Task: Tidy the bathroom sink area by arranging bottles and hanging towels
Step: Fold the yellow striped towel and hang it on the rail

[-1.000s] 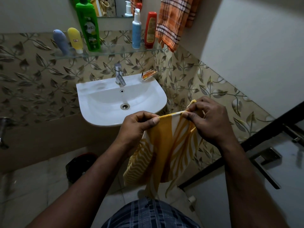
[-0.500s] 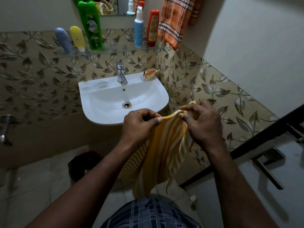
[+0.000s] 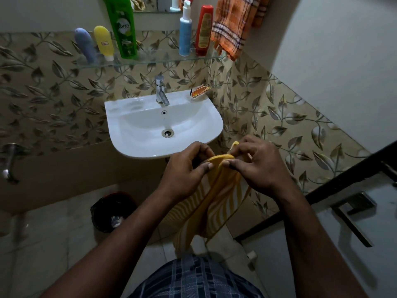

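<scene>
A yellow and white striped towel (image 3: 211, 203) hangs folded in front of the white sink (image 3: 133, 145). My left hand (image 3: 184, 171) and my right hand (image 3: 260, 166) both pinch its top edge, thumbs nearly touching. On the glass shelf (image 3: 150, 60) above the sink stand a grey-blue tube (image 3: 85, 45), a yellow tube (image 3: 104, 43), a tall green bottle (image 3: 122, 26), a blue and white pump bottle (image 3: 185, 32) and a red bottle (image 3: 204, 31). An orange checked towel (image 3: 233, 24) hangs at the shelf's right end.
A chrome tap (image 3: 160, 91) and an orange packet (image 3: 200, 91) sit on the sink's back rim. A dark bin (image 3: 111, 211) stands on the floor at the left. A door with a metal handle (image 3: 352, 216) is at the right. A wall tap (image 3: 8, 162) sticks out far left.
My hands have come closer together, folding the yellow towel's top edge narrower. The view has shifted slightly lower and closer to the sink.
</scene>
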